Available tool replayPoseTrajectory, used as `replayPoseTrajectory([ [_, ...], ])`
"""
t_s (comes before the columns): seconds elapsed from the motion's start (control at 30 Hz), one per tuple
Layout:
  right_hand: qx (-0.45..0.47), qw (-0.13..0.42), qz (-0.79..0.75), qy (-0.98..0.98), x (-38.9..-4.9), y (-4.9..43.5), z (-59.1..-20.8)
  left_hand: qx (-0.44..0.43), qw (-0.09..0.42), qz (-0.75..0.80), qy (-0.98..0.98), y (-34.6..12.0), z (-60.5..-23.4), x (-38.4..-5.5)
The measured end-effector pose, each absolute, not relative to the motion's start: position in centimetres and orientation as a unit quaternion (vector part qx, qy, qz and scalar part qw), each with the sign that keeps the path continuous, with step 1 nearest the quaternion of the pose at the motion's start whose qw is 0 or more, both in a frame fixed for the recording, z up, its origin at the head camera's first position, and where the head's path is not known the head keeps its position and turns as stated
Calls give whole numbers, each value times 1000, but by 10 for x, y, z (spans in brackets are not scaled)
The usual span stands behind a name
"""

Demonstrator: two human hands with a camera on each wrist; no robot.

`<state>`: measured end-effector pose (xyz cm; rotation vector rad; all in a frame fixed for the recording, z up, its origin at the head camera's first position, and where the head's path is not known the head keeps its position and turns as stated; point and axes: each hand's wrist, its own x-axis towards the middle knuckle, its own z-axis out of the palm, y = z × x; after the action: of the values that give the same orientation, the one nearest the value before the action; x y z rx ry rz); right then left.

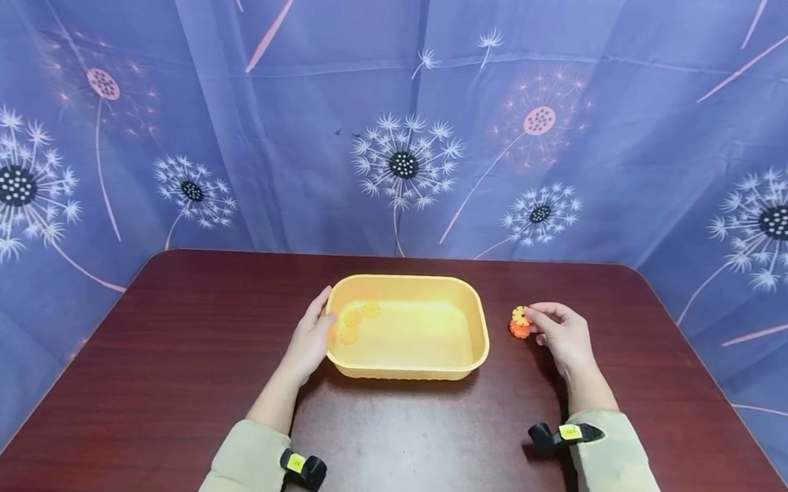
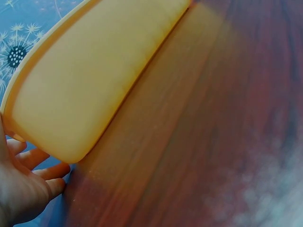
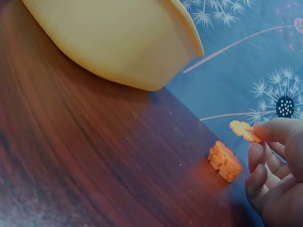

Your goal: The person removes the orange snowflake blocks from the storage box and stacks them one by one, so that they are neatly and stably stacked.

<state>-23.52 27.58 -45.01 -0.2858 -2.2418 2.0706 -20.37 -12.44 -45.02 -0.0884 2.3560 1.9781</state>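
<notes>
Grasping the left end of a yellow plastic basin (image 1: 423, 337) with the left hand (image 1: 309, 338), thumb at the rim, other fingers along the outer wall. Pinching a yellow flower-shaped disc (image 3: 241, 130) in the fingers of the bent right hand (image 1: 566, 340), close to an orange stack of flower-shaped discs (image 3: 225, 161) on the desk (image 1: 397, 439). In the basin's left part, three yellow discs (image 1: 370, 310); between these and the pinched one, the basin's right wall. Behind, a blue dandelion curtain (image 1: 292, 151).
</notes>
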Motion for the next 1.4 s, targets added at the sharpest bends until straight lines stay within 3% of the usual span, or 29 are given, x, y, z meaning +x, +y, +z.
replayPoseTrajectory([
  [0.77,-89,23,591,-802,-233,282,-457,-21,36,649,759,-122,-451,-204],
  [1.4,-85,42,519,-849,-237,280,-460,-33,34,641,766,-124,-449,-204],
])
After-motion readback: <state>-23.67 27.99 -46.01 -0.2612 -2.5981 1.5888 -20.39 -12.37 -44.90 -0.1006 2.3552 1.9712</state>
